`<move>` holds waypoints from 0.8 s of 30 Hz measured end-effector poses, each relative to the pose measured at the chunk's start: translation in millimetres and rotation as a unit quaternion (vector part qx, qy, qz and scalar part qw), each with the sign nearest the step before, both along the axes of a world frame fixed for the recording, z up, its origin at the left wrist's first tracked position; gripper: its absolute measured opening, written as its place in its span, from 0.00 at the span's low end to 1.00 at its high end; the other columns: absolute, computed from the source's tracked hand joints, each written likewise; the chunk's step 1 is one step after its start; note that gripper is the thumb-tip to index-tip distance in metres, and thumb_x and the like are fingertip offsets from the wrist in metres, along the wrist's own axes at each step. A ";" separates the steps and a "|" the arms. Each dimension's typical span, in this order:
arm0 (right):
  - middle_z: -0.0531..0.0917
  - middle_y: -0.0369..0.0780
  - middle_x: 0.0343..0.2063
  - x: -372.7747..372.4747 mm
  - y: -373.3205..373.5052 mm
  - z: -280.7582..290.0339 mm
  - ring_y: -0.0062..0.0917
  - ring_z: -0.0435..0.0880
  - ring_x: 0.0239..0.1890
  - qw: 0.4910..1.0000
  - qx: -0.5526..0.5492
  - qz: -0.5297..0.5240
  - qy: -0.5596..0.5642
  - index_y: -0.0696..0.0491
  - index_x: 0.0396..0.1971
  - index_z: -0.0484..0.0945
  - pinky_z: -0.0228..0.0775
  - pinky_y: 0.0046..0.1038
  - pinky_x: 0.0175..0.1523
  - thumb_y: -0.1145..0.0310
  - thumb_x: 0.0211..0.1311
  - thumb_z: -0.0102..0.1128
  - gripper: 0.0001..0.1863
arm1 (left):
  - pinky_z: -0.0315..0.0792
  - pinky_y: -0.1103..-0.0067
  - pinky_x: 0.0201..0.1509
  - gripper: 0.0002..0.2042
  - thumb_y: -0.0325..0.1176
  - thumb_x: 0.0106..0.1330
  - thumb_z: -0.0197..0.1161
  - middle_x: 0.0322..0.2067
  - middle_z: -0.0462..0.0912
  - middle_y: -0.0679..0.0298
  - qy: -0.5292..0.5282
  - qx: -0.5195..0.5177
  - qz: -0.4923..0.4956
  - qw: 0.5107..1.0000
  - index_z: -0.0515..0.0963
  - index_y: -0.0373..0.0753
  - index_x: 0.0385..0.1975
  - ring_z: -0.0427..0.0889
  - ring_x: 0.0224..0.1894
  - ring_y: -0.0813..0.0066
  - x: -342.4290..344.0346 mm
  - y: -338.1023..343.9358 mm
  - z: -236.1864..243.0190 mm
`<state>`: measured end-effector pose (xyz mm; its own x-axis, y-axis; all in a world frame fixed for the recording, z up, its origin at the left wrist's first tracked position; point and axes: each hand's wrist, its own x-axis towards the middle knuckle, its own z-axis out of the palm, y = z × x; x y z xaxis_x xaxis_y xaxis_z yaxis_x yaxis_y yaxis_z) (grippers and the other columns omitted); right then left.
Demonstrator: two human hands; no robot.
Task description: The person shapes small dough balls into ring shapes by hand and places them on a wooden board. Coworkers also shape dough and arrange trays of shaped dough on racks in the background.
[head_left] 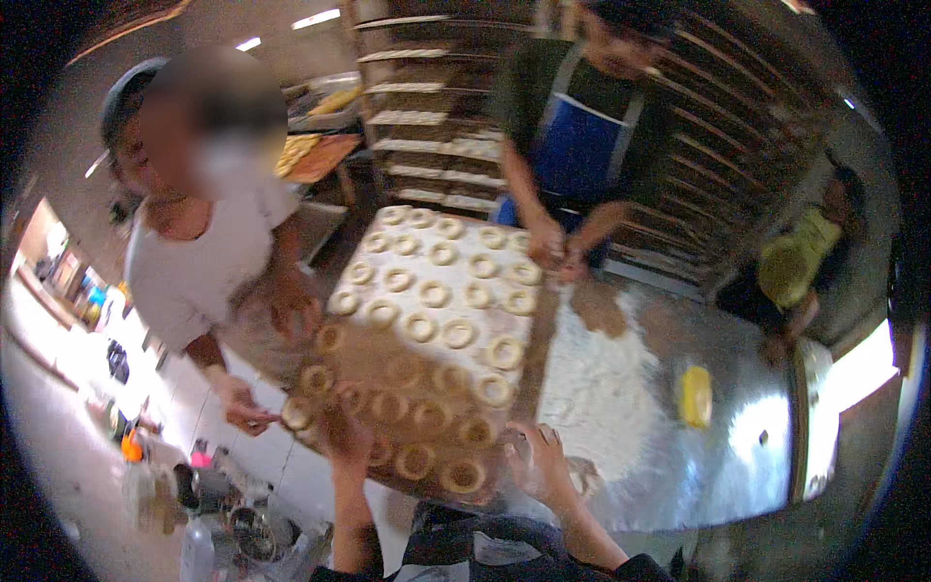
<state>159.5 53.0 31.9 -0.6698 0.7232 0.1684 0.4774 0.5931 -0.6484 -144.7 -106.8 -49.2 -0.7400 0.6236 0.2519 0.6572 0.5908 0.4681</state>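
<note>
Rows of dough rings (pixel 420 327) lie on a floured board (pixel 407 276); the nearer rows sit on its darker brown part. My left hand (pixel 346 434) is over the near left part of the board, among the rings. Motion smears its fingers, so I cannot tell whether they hold a ring. By the board's near right corner is my right hand (pixel 535 458), its fingers somewhat bent and apart, with nothing visible in them. A small lump of dough (pixel 585 475) lies just beside it, next to the spread white flour (pixel 596 398).
A yellow block (pixel 694 396) rests on the metal table (pixel 732 466) at right. Across the board, a co-worker in a blue apron (pixel 582 145) has both hands together. Another person's hand (pixel 247 412) reaches the board's left edge. Racks of trays (pixel 427 116) stand behind.
</note>
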 end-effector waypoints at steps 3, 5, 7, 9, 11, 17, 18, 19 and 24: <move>0.78 0.46 0.38 63.3 5.9 7.3 0.41 0.75 0.44 0.996 -0.054 -0.068 0.030 0.51 0.50 0.74 0.66 0.42 0.52 0.67 0.59 0.61 0.19 | 0.63 0.55 0.61 0.25 0.23 0.51 0.60 0.54 0.71 0.41 0.135 0.040 0.003 0.990 0.70 0.35 0.54 0.69 0.56 0.37 25.9 7.9 18.2; 0.78 0.45 0.34 101.1 15.6 9.5 0.42 0.76 0.41 0.990 -0.085 -0.105 0.047 0.51 0.49 0.74 0.67 0.42 0.50 0.68 0.58 0.61 0.18 | 0.64 0.55 0.59 0.25 0.22 0.50 0.61 0.51 0.72 0.41 0.159 -0.017 0.042 0.986 0.70 0.36 0.52 0.70 0.54 0.38 53.3 6.6 42.3; 0.81 0.46 0.31 133.4 26.3 6.5 0.43 0.79 0.39 0.986 -0.070 -0.146 0.029 0.50 0.47 0.75 0.70 0.42 0.48 0.69 0.58 0.60 0.16 | 0.66 0.57 0.56 0.24 0.22 0.50 0.62 0.48 0.73 0.44 0.057 0.024 0.017 0.998 0.72 0.36 0.51 0.71 0.52 0.42 87.6 19.0 59.6; 0.82 0.47 0.32 161.2 36.5 -0.4 0.45 0.80 0.39 0.984 -0.077 -0.163 -0.006 0.50 0.47 0.76 0.71 0.41 0.47 0.69 0.58 0.60 0.15 | 0.69 0.60 0.52 0.22 0.23 0.50 0.63 0.43 0.75 0.47 -0.007 0.050 -0.020 0.999 0.73 0.37 0.49 0.74 0.48 0.46 130.2 35.4 67.5; 0.83 0.48 0.33 183.8 41.0 -10.5 0.45 0.81 0.38 0.979 -0.094 -0.180 0.005 0.51 0.44 0.77 0.72 0.42 0.46 0.70 0.59 0.60 0.13 | 0.72 0.64 0.45 0.20 0.22 0.51 0.62 0.38 0.78 0.52 -0.048 0.070 -0.085 0.993 0.75 0.38 0.47 0.77 0.43 0.52 174.2 52.6 66.1; 0.81 0.46 0.30 241.7 54.7 -43.0 0.41 0.81 0.31 0.980 -0.047 -0.190 0.046 0.57 0.35 0.77 0.72 0.32 0.39 0.75 0.57 0.58 0.06 | 0.74 0.66 0.40 0.17 0.21 0.54 0.61 0.31 0.78 0.56 -0.105 0.041 -0.267 0.957 0.75 0.39 0.45 0.78 0.38 0.55 282.2 62.1 41.9; 0.81 0.46 0.30 252.2 56.2 -47.9 0.40 0.81 0.31 0.976 -0.017 -0.210 0.059 0.58 0.34 0.77 0.72 0.31 0.39 0.76 0.58 0.57 0.05 | 0.74 0.67 0.40 0.17 0.21 0.54 0.61 0.31 0.77 0.55 -0.088 0.069 -0.283 0.953 0.75 0.40 0.45 0.77 0.38 0.55 293.4 61.3 35.2; 0.81 0.46 0.30 263.8 57.5 -52.7 0.39 0.81 0.31 0.970 0.013 -0.230 0.072 0.59 0.34 0.77 0.71 0.31 0.39 0.76 0.58 0.56 0.05 | 0.74 0.67 0.40 0.17 0.21 0.54 0.61 0.31 0.77 0.55 -0.078 0.094 -0.302 0.945 0.75 0.40 0.45 0.77 0.38 0.55 302.2 58.4 28.5; 0.79 0.46 0.30 334.4 59.1 -84.6 0.35 0.80 0.33 0.927 0.035 -0.369 0.065 0.61 0.35 0.76 0.71 0.31 0.42 0.79 0.60 0.51 0.05 | 0.72 0.67 0.44 0.17 0.22 0.53 0.63 0.35 0.76 0.54 -0.030 0.110 -0.242 0.963 0.76 0.42 0.45 0.76 0.40 0.54 326.7 41.2 -8.0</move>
